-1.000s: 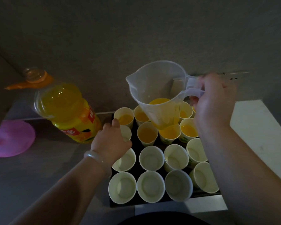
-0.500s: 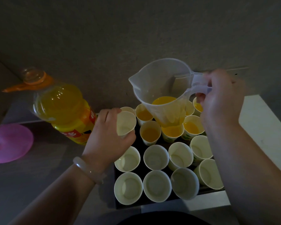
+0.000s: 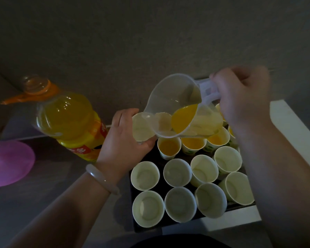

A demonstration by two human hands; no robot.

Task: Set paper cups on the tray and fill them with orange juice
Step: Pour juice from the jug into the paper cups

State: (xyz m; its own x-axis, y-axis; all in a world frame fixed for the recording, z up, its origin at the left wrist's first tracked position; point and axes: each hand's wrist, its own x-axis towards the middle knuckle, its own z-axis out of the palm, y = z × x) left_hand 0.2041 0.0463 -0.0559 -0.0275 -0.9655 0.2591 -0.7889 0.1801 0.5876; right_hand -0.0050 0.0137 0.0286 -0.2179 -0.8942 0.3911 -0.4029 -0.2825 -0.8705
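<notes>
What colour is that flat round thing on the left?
The flat round thing is pink-purple, seen in the head view, partly cut off at the left edge.

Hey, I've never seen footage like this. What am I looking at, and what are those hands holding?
No machine here: a person works bare-handed, filmed by a camera on their head looking down. The left hand holds a paper cup; the right hand grips the handle of a clear jug, tilted toward that cup. Below, a black tray carries empty cups in front and juice-filled cups behind. A large juice bottle and a pink disc sit to its left.
</notes>
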